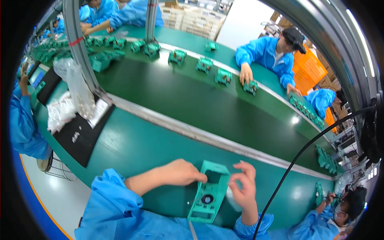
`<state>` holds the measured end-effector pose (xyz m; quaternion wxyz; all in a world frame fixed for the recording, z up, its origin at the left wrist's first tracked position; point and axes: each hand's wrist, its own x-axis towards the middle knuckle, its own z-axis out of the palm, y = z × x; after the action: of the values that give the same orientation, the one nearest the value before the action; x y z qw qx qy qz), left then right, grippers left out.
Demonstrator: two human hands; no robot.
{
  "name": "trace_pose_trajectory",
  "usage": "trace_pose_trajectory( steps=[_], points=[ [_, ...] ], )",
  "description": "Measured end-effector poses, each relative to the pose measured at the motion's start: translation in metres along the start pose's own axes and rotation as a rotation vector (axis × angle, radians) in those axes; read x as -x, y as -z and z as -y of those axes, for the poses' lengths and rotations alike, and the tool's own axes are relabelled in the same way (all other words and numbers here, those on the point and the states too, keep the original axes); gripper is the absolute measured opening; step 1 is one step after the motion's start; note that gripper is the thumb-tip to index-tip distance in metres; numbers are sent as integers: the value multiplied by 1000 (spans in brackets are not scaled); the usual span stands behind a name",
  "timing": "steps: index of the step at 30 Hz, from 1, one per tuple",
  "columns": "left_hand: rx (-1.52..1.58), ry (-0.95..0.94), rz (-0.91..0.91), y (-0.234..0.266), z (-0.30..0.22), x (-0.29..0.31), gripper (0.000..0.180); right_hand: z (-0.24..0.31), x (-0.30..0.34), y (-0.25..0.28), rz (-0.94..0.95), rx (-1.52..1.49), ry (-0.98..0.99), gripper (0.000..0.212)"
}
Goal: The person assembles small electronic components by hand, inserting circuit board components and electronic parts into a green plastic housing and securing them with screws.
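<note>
A green plastic housing, long and box-like, is tilted on the bench in front of me. It has a large opening at its far end and a round black part set in its lower half. My left hand comes in from the left, its fingers closed on the housing's upper left edge. On the other side my right hand is beside the housing with its fingers curled but apart, slightly blurred; I see nothing in them. A whitish, translucent thing shows below the right hand, its kind unclear.
A dark green conveyor belt runs beyond a metal rail, with green assemblies along its far side. A co-worker's hand touches one. Left are plastic bags on a black mat. A black cable crosses at right.
</note>
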<state>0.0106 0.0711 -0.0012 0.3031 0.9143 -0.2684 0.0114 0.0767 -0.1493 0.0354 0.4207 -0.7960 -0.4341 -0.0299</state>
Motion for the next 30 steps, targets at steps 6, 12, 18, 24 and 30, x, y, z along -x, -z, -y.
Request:
trace_pose_trajectory(
  steps=[6,12,18,24,30],
  points=[
    [28,-59,-58,-8,-2,-7,22,13,7,0,322,368,4,9],
    [23,-83,-114,-15,-2,-3,23,17,-16,-4,560,580,95,7],
    [12,-105,-151,-22,0,-1,21,11,-17,-11,577,595,154,7],
    [-37,-141,-188,-25,4,-1,21,15,-20,-14,569,652,143,9],
    [-103,-151,-171,-21,2,-3,24,15,-22,-18,529,715,178,16]
  ],
)
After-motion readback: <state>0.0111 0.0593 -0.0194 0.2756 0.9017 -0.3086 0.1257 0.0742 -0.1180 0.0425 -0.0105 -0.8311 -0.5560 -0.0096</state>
